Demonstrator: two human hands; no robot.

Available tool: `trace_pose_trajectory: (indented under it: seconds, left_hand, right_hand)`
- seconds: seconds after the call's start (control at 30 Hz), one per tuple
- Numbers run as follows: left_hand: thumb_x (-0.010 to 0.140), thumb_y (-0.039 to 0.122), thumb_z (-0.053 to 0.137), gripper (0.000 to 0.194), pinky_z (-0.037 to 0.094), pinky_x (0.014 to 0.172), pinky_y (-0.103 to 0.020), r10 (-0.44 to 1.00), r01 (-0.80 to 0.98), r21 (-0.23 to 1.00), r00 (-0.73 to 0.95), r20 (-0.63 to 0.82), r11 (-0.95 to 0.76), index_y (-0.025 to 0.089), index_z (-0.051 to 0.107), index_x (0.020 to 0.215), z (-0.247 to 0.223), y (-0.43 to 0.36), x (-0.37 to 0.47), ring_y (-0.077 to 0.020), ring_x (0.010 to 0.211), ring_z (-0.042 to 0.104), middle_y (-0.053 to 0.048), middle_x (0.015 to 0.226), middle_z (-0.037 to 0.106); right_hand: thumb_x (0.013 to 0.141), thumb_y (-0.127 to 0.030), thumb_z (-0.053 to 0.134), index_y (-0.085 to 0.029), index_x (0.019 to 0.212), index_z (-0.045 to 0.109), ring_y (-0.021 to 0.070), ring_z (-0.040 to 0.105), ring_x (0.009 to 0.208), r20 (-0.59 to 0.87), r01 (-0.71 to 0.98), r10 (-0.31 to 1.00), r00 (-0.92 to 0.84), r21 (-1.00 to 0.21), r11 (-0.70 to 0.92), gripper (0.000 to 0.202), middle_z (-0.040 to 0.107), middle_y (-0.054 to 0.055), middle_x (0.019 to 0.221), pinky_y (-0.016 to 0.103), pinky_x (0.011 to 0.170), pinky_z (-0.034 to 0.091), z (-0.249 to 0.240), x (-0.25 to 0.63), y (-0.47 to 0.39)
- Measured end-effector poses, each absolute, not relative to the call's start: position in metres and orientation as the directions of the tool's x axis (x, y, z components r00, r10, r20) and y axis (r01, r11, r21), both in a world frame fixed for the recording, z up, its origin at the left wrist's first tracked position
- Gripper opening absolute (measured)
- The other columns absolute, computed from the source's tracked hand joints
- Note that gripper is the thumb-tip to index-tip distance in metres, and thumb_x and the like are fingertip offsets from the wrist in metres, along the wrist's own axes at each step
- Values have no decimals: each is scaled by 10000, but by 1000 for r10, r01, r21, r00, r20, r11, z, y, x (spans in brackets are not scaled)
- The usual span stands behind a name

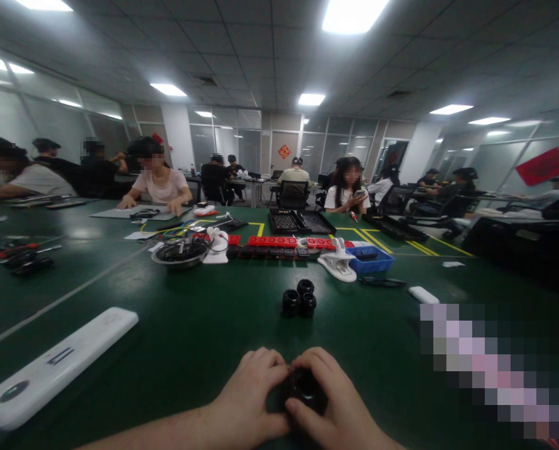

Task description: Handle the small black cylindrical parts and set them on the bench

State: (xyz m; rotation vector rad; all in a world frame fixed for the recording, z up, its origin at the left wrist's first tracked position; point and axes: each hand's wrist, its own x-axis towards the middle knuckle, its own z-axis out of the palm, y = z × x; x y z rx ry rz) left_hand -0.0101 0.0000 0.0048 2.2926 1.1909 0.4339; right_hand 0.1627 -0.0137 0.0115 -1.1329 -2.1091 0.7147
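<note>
At the bottom centre, a round, glossy black part (306,386) with a hollow top lies between my two hands. My right hand (330,394) curves round its right side, thumb and fingers on it. From the left, my left hand (255,390) touches the same part, its fingers bent and its thumb side against it. Further forward on the green table stand several similar black round parts: a group of three (300,299), set close together.
A long white device (64,365) lies at the left. Beyond are a metal bowl (178,255), a white clamp (338,259), a blue tray (371,259), red and black strips (272,242) and black trays (301,221). People sit across the table.
</note>
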Motion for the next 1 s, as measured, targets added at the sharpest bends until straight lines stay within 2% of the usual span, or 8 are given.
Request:
trace_pose_trajectory:
  seconds: [0.2, 0.33, 0.47, 0.57, 0.7, 0.77, 0.9, 1.0]
  left_hand:
    - [578, 284, 733, 404, 355, 713, -301, 832, 648, 586, 549, 83, -486, 204, 553, 931, 0, 0, -10, -197, 824, 457, -4, 928, 518]
    - [632, 299, 700, 257, 352, 699, -293, 819, 654, 560, 568, 81, -508, 186, 567, 820, -3, 2, -10, -190, 802, 463, -2, 877, 535]
    - [677, 323, 663, 249, 357, 709, -297, 813, 655, 555, 578, 68, -513, 205, 571, 876, -5, 6, -11, -193, 812, 473, -3, 908, 547]
    - [675, 398, 675, 358, 359, 752, -324, 805, 647, 564, 590, 56, -513, 226, 564, 968, -4, 6, -12, -214, 860, 473, -16, 980, 547]
    - [674, 487, 667, 371, 361, 764, -333, 805, 655, 565, 592, 27, -501, 215, 582, 911, 1, 4, -12, -224, 875, 470, -26, 991, 540]
    - [689, 436, 663, 301, 363, 743, -318, 808, 668, 553, 589, 17, -498, 216, 580, 878, 3, 4, -12, -212, 851, 471, -15, 953, 540]
    - [662, 298, 680, 256, 358, 725, -302, 814, 690, 521, 581, 14, -502, 213, 570, 876, 2, 4, -10, -202, 837, 469, 0, 929, 543]
    - [653, 277, 678, 281, 355, 721, -304, 814, 686, 518, 579, 35, -511, 207, 566, 902, -2, 5, -10, -203, 838, 468, -2, 932, 546]
  right_hand:
    - [691, -146, 607, -178, 1008, 553, 217, 542, 889, 340, 425, 809, -479, -716, 553, 323, 562, 76, 953, 346, 785, 457, 5, 163, -12]
    - [677, -157, 617, -188, 1037, 545, 219, 563, 891, 407, 355, 770, -492, -713, 604, 368, 585, 80, 971, 326, 781, 473, 1, 166, -12]
    - [705, -134, 556, -206, 1113, 498, 212, 584, 926, 475, 303, 741, -474, -702, 644, 419, 604, 84, 1029, 310, 810, 480, 2, 169, -12]
    - [728, -182, 571, -212, 1214, 433, 231, 545, 1044, 417, 314, 739, -529, -713, 627, 506, 561, 100, 1157, 337, 886, 451, -3, 172, -11]
    - [677, -316, 662, -182, 1250, 390, 289, 480, 1115, 365, 408, 795, -485, -709, 575, 648, 493, 141, 1229, 404, 926, 411, -9, 172, -9]
    - [633, -322, 689, -166, 1155, 465, 288, 537, 1006, 357, 451, 832, -426, -713, 537, 589, 548, 134, 1112, 393, 851, 457, -5, 170, -9]
    - [640, -223, 640, -179, 847, 573, 218, 581, 774, 335, 501, 845, -418, -691, 522, 223, 581, 62, 845, 316, 681, 497, 7, 163, -10]
    - [673, -183, 576, -197, 887, 561, 202, 586, 789, 444, 414, 773, -454, -663, 624, 215, 590, 62, 865, 293, 693, 497, 6, 163, -10]
